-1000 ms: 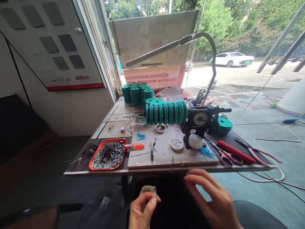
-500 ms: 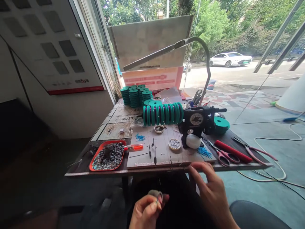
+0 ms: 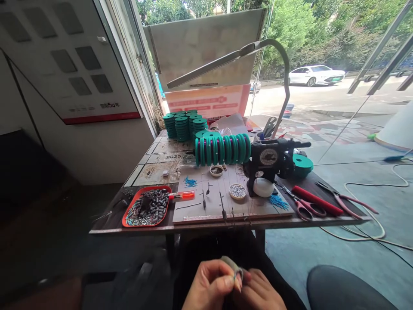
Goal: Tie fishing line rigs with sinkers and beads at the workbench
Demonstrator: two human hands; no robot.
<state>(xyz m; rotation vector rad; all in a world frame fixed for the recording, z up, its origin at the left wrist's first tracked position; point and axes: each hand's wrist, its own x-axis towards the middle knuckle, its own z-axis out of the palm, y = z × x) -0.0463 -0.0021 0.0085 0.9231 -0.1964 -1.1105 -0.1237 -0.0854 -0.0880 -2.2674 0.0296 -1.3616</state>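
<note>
Now that the right hand (image 3: 259, 291) has joined, both can work the thin bluish piece (image 3: 234, 276) the left hand (image 3: 209, 285) pinches; right grip unclear.

Tray (image 3: 145, 225): red plastic, glossy rim. Weights (image 3: 159, 202): grey metal, dull sheen. Spools (image 3: 222, 150): green, matt, foam-like. Winding device (image 3: 254, 172): black, metal-looking. Scissors (image 3: 300, 201): bright metal blades, smooth pink handles (plastic, by the look). Tube (image 3: 318, 201): red, smooth, low sheen. Egg-shaped piece (image 3: 263, 187): white, smooth. Board (image 3: 183, 196): pale, flat, matt. Table (image 3: 111, 223): dark, wood-like. Lamp (image 3: 286, 69): grey, satin. Trousers (image 3: 200, 245): black cloth, matt. Beige piece (image 3: 228, 261) at the fingers (image 3: 222, 284): matt, material unclear. Floor (image 3: 290, 245): smooth, faintly glossy.
</note>
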